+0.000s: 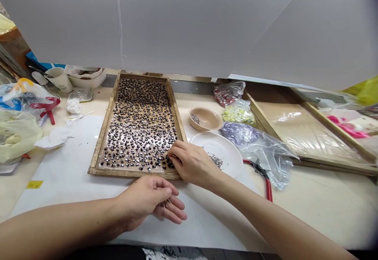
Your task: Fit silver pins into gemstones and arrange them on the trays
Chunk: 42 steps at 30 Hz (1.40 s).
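A wooden-framed tray (102, 140) lies in front of me, its clear-covered base dotted with many small shiny black pieces (141, 122). My left hand (152, 201) is palm up below the tray's front edge. Several thin metal pins (165, 203) rest in its curled palm, under the thumb. Over the tray's near right corner, my right hand (191, 161) has its fingers pinched together among the black pieces. Whatever sits between those fingertips is hidden. Beside that hand stands a white plate (232, 153) with a pile of small metal bits (216, 160).
Behind the plate is a beige bowl (211, 123). Bags of red, yellow and purple pieces (240, 134) lie to its right, near red-handled pliers (267, 185). Another framed tray (289, 122) is farther right. Plastic bags (20, 130) and a cup (60, 80) occupy the left.
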Available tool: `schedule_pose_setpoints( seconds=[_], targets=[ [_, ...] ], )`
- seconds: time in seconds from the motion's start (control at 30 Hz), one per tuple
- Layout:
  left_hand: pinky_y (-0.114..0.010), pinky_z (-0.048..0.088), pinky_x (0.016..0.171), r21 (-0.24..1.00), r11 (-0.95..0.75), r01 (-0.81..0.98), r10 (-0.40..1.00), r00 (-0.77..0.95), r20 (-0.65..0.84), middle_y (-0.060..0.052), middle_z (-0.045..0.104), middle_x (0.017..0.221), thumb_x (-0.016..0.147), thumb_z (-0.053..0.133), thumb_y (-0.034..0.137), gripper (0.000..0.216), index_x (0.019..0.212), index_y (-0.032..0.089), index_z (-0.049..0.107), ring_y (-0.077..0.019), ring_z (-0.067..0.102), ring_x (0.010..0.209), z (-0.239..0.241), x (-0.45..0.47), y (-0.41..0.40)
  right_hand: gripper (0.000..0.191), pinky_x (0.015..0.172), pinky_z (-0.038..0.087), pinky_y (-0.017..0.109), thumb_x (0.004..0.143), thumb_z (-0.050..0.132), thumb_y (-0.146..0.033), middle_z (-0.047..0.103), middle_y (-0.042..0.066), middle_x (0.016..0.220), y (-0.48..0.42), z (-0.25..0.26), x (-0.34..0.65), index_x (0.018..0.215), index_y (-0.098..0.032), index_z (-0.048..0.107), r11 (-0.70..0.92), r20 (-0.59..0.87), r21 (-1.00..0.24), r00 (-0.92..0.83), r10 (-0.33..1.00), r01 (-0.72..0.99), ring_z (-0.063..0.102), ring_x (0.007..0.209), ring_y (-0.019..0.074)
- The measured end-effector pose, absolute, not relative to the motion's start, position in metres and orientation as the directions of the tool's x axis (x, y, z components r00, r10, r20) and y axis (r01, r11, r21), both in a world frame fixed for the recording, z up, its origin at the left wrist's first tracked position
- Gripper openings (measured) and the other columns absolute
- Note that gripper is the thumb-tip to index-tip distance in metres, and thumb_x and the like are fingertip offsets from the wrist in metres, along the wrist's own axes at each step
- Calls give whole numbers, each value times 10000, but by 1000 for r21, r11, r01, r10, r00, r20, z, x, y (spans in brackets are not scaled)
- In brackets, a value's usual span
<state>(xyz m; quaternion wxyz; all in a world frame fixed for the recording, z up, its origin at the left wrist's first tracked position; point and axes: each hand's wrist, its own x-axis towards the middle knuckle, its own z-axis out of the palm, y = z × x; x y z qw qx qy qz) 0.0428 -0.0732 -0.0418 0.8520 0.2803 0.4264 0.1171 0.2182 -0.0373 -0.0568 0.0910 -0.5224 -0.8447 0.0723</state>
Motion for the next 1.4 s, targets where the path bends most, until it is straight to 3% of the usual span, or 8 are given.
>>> schedule_pose_setpoints(
  seconds=[0.43,0.8,1.0,1.17,1.4],
  targets=[
    [-303,492,635,562,825,55,408,629,-661,-82,640,710,842,449,214,139,808,102,524,-163,659,635,-44,42,-73,214,589,304,255,858,428,-162,584,43,787,-34,-60,215,811,-161,637,449,42,-181,-449,892,875,495,658,135],
    [-334,488,684,547,837,13,419,627,-656,-91,646,748,865,418,196,141,876,96,517,-164,657,641,-43,42,-72,234,596,363,239,860,421,-132,599,50,819,-36,-59,218,841,-169,651,478,80,-214,-472,878,852,542,697,136],
    [-355,483,734,544,832,-110,475,649,-595,-110,646,788,860,427,193,155,912,86,527,-197,667,718,-43,41,-71,185,617,417,245,855,456,-144,607,57,873,-52,-49,224,881,-176,636,497,293,-375,-408,864,782,565,719,135],
    [-335,475,780,563,805,-186,513,696,-503,-123,630,869,842,507,248,215,935,70,583,-175,637,780,-42,40,-71,155,592,431,228,820,486,-99,576,35,825,-81,-33,218,839,-190,611,466,240,-604,-410,880,647,551,700,114],
    [-322,472,786,565,790,-240,537,715,-447,-79,603,836,844,527,262,205,909,94,625,-132,585,757,-46,40,-72,140,606,429,275,807,493,-102,549,51,803,-97,-35,203,855,-185,595,452,248,-614,-385,889,647,517,706,145]
  ],
)
